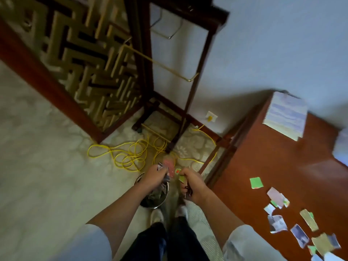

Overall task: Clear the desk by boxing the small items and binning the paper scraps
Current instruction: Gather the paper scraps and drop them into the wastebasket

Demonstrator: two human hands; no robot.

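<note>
Left hand (154, 178) and right hand (192, 187) each grip a bunch of paper scraps (178, 176) just above the bin (160, 201) on the floor, so binning looks under way. Many more scraps (278, 224) lie on the bench (282, 157) near a notebook (286, 115). How far the boxing has got cannot be judged.

Both hands gripping scraps (171, 167), over bin (163, 201)

One reddish-brown wooden table (282, 162) carries one spiral-bound white notepad (286, 115) at two o'clock and roughly ten torn coloured paper scraps (276, 197) at four o'clock; blur prevents an exact count. Near six o'clock are one round metal bin (166, 191) and one coiled yellow cable (130, 157). The left hand (154, 176) and right hand (192, 183) each grip a few more scraps.
</note>
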